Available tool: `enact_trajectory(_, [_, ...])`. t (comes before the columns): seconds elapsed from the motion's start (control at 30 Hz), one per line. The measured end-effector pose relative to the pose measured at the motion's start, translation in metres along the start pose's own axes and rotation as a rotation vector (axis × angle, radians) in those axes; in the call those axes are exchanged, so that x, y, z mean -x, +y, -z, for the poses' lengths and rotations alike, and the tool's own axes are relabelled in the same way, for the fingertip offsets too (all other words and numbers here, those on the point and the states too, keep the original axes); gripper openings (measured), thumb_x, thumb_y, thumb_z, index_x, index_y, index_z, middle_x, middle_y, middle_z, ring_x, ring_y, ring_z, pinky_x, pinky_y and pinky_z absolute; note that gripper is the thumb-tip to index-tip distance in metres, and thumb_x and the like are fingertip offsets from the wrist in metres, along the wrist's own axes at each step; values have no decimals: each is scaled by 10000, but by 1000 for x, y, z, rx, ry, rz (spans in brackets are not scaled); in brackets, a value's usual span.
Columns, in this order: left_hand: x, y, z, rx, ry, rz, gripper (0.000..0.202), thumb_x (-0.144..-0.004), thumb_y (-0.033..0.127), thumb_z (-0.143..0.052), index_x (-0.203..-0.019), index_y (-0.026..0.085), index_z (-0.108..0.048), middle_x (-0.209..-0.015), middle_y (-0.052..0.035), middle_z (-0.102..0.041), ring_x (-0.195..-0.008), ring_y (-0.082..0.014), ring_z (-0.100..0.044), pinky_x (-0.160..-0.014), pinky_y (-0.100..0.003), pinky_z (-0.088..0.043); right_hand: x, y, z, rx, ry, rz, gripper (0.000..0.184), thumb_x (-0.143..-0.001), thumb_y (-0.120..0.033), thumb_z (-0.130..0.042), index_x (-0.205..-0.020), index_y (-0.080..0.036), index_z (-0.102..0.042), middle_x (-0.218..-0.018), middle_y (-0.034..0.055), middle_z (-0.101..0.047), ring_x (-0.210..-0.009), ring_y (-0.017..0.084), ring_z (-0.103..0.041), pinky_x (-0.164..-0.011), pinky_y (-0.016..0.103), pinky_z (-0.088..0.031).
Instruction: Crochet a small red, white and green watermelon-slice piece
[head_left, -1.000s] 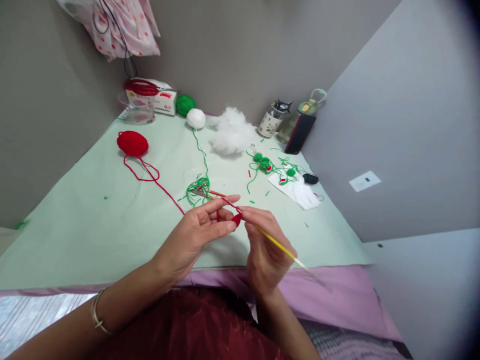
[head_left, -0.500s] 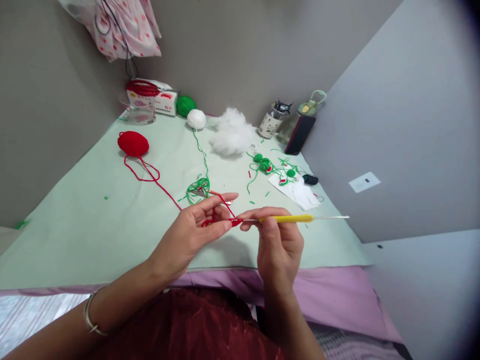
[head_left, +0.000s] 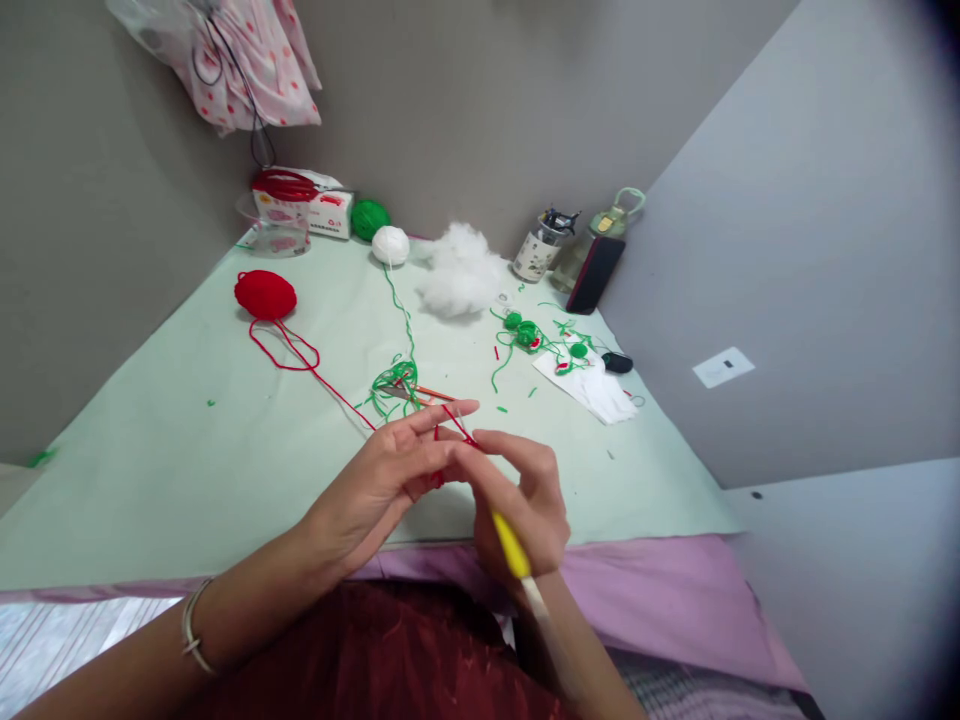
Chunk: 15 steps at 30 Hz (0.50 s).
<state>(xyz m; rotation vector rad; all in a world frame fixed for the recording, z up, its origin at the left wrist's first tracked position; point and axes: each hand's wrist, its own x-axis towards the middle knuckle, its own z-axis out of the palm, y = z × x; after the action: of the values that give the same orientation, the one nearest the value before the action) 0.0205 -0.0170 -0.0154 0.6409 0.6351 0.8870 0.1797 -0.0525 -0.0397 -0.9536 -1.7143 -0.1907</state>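
My left hand (head_left: 397,460) is closed around a small piece of red crochet (head_left: 438,478), mostly hidden by the fingers. Red yarn (head_left: 346,400) runs over its raised index finger and back to a red yarn ball (head_left: 266,295) at the left. In my right hand (head_left: 521,500) is a crochet hook with a yellow handle (head_left: 511,545), its rear end slanting down toward me. The thumb and index finger of this hand meet the red yarn beside the left fingertips. The hook's tip is hidden there.
Behind my hands lie tangled green yarn (head_left: 395,380) and scissors (head_left: 431,393). White stuffing (head_left: 459,272), a white yarn ball (head_left: 391,245) and a green one (head_left: 370,219) sit farther back. Small green crochet pieces (head_left: 526,333), a phone (head_left: 596,274) and a pen holder (head_left: 538,250) stand right.
The crochet hook has swung from pointing right, nearly level, to slanting down toward me. My right hand has turned and moved left, closer against my left hand.
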Motion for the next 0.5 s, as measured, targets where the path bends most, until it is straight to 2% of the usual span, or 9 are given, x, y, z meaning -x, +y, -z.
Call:
enact_trajectory(0.1, [-1, 0, -1, 61, 24, 1, 426, -817, 266, -865, -1231, 197, -791, -907, -18, -721, -807, -126, -639, -848, -245, -510, -8, 0, 1, -330, 77, -295, 269, -1009, -91, -563, -1111, -243, -760, -946, 48, -750, -809, 178, -697, -704, 342, -601])
enact_trajectory(0.2, [-1, 0, -6, 1, 45, -83, 410, -807, 240, -872, -1210, 224, -803, -838, 12, -682, -825, -125, -635, -874, -243, -499, -18, -1, 0, -513, 106, -440, 224, -1026, -151, -568, -1019, -253, -768, -904, 27, -752, -775, 166, -684, -677, 330, -587])
enact_trajectory(0.3, [0, -3, -8, -90, 10, -125, 361, -813, 237, -867, -1171, 243, -821, -862, 7, -684, -873, -134, -619, -885, -247, -485, -21, -3, -2, -501, 65, -438, 212, -1015, -144, -595, -1017, -254, -777, -951, 35, -782, -894, 188, -732, -754, 347, -617])
enact_trajectory(0.4, [-1, -4, -7, -123, 20, -137, 308, -849, 271, -850, -1156, 254, -830, -880, -1, -703, -902, -145, -631, -908, -267, -486, -16, -4, -3, -447, 48, -408, 245, -1016, -112, -581, -1060, -260, -771, -949, 33, -784, -874, 183, -738, -736, 341, -626])
enact_trajectory(0.5, [-3, -5, -7, -72, 57, -137, 334, -818, 287, -889, -1147, 254, -836, -888, 0, -724, -883, -134, -638, -901, -256, -495, -7, -3, -3, -278, 1, -280, 303, -989, -65, -615, -1149, -269, -772, -1029, 55, -769, -935, 187, -736, -768, 343, -635])
